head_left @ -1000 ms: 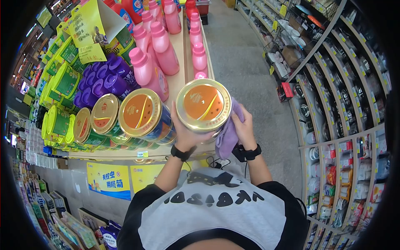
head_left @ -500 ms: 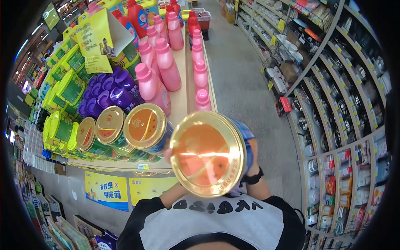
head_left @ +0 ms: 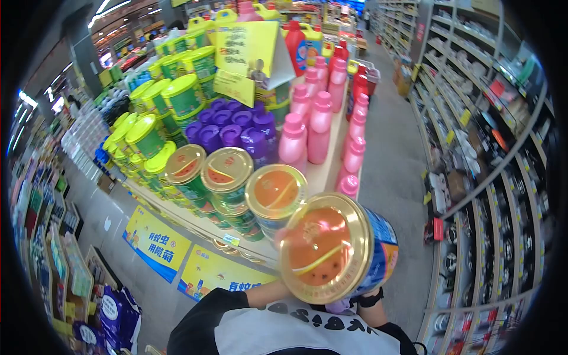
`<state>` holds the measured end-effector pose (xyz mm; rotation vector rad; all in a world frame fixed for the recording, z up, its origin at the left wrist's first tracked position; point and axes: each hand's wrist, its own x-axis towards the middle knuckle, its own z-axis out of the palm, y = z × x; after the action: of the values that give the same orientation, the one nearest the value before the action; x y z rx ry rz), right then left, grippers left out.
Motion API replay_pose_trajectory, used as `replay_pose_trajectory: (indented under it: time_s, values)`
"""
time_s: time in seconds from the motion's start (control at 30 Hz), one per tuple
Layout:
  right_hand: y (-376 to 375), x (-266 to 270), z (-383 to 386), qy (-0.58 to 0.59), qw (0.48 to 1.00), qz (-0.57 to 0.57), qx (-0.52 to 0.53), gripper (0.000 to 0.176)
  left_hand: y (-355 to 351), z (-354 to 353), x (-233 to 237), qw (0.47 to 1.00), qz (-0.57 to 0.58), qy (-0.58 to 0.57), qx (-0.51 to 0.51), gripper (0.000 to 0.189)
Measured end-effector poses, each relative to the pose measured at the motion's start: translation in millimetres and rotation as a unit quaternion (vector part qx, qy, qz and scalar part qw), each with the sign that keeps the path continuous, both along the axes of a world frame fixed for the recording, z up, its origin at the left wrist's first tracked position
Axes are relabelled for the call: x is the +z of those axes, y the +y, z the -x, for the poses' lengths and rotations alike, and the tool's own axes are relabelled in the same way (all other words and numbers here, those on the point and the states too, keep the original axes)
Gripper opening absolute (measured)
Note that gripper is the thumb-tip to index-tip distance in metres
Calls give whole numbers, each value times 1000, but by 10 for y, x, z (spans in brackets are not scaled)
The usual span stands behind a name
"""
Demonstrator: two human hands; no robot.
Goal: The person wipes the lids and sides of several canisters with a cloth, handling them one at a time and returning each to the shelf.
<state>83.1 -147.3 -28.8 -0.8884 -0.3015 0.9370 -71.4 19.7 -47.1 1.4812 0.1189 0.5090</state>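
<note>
A large tin can (head_left: 378, 254) with a gold-rimmed, orange-red lid and a blue label is held up in front of my chest, tilted so its lid faces the camera. My left hand (head_left: 283, 235) grips the can's left side; only blurred fingertips show past the rim. Mostly hidden behind the can's lower right is my right hand (head_left: 371, 293), closed around it, with a black band on that wrist. A bit of lavender cloth (head_left: 338, 306) shows under the can. Just beyond, a similar gold-lidded can (head_left: 276, 192) stands at the display's corner.
Stacked green-labelled cans (head_left: 228, 171) line the display's front edge. Behind them are purple-capped containers (head_left: 231, 127), pink bottles (head_left: 319, 127) and green tubs (head_left: 180, 94) with yellow lids. A yellow price sign (head_left: 245, 53) rises above. Shelving (head_left: 491, 225) lines the aisle at right.
The view has turned left and lifted, so the display sits farther right. The can stays in my hands, now tilted to show more of its blue side.
</note>
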Motion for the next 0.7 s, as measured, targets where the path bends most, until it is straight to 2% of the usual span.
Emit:
replay_pose_trajectory:
  time_s: [0.2,0.33,0.4,0.47,0.57,0.7]
  values:
    - [51,-94,-65,-5,1000,0,22,39,26,181,-9,1000,2,15,19,108]
    - [214,-101,-241,-40,992,-109,41,38,52,277,-17,999,1,16,36,104]
    - [253,96,-345,-75,977,-192,54,39,40,307,-27,999,4,18,40,102]
    - [311,393,-382,-118,981,-144,50,48,22,311,-35,999,5,18,45,100]
    - [576,538,-123,-32,992,-88,-83,54,-24,255,-40,999,7,14,46,98]
    - [292,307,23,-16,996,32,-77,55,-86,116,-20,998,5,-6,54,94]
